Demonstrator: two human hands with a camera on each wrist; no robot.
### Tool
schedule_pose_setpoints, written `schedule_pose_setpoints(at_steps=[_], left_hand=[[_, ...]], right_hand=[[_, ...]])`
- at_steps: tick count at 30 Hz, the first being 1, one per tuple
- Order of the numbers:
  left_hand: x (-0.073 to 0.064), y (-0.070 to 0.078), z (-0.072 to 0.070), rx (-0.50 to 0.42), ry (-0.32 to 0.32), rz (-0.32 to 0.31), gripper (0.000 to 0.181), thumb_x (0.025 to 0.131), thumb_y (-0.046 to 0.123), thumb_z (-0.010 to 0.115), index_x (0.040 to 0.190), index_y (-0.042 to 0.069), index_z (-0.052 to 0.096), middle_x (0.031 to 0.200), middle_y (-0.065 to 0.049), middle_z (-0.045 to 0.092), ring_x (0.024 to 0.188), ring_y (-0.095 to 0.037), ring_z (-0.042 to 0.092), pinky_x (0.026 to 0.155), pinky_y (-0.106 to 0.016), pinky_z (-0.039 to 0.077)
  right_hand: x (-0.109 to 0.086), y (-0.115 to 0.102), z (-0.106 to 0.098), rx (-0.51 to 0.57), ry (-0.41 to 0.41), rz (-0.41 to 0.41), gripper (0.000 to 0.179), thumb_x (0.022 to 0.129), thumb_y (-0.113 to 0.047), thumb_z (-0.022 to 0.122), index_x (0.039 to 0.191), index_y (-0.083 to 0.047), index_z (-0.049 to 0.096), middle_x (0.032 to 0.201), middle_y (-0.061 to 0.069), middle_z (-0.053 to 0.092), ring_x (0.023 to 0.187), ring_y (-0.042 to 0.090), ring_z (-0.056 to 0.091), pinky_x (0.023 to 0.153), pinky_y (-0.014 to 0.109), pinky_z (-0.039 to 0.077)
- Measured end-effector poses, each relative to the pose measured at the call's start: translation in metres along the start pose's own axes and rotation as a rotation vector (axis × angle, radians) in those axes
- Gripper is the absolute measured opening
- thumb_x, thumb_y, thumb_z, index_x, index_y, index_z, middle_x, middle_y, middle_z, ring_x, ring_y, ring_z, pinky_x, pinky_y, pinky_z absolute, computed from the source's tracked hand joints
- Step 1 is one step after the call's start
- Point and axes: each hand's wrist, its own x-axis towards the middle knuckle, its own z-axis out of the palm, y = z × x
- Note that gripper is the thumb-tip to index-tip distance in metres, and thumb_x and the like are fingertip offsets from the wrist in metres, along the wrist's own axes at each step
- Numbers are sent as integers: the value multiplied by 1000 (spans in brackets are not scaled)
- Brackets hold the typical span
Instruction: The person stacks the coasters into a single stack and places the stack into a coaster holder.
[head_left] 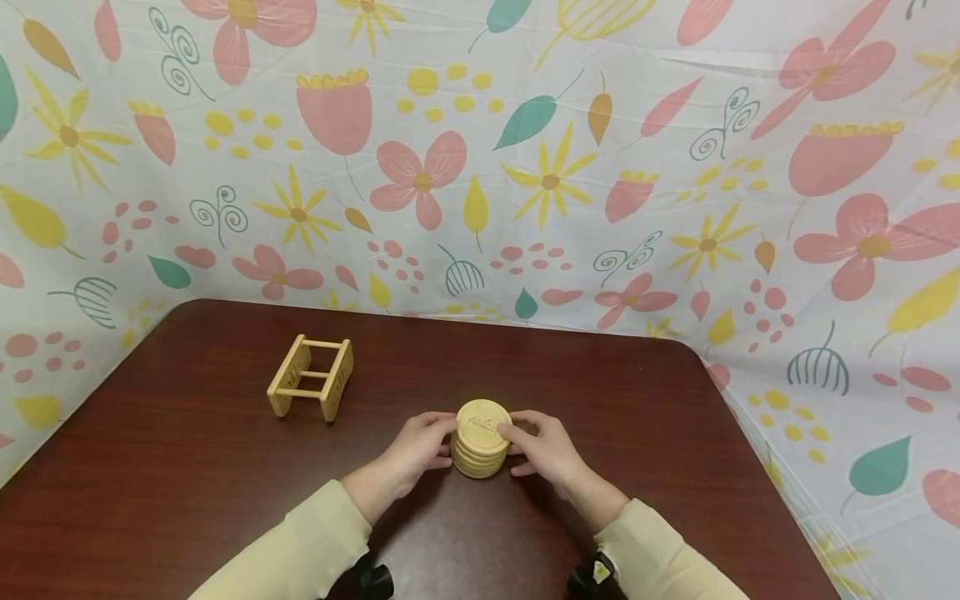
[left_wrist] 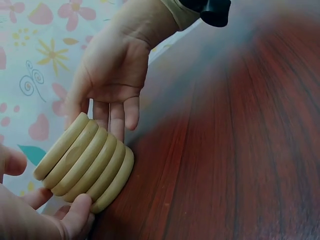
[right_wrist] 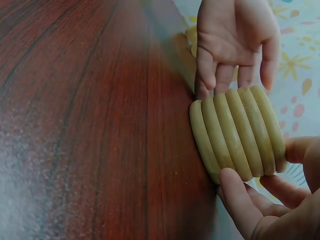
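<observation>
A stack of several round wooden coasters (head_left: 481, 437) stands upright on the table, with small lettering on its top disc. My left hand (head_left: 417, 450) touches the stack's left side with relaxed fingers. From the right, my right hand (head_left: 551, 450) rests loosely extended fingers against the stack, its thumb over the top coaster's edge. The left wrist view shows the stacked rims (left_wrist: 87, 162) between both hands, slightly out of line. In the right wrist view the coasters (right_wrist: 237, 135) sit close together, my left hand (right_wrist: 237, 37) beyond them and my right hand (right_wrist: 280, 210) nearer.
A small wooden rack (head_left: 311, 375) with crossbars stands at the back left of the dark red-brown table (head_left: 187, 492). A floral-printed cloth (head_left: 480, 167) hangs behind and along the sides of the table. Black wrist devices show below both sleeves.
</observation>
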Motion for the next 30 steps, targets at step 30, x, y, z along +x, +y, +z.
schedule_pose_setpoints(at_steps=[30], left_hand=[[-8, 11, 15, -90, 58, -61, 45, 93, 22, 47, 127, -7, 48, 131, -24, 53, 114, -34, 53, 94, -46, 44]], right_hand=[[-7, 7, -24, 25, -150, -70, 46, 96, -21, 55, 129, 9, 42, 113, 22, 59, 90, 18, 61, 70, 38, 57]])
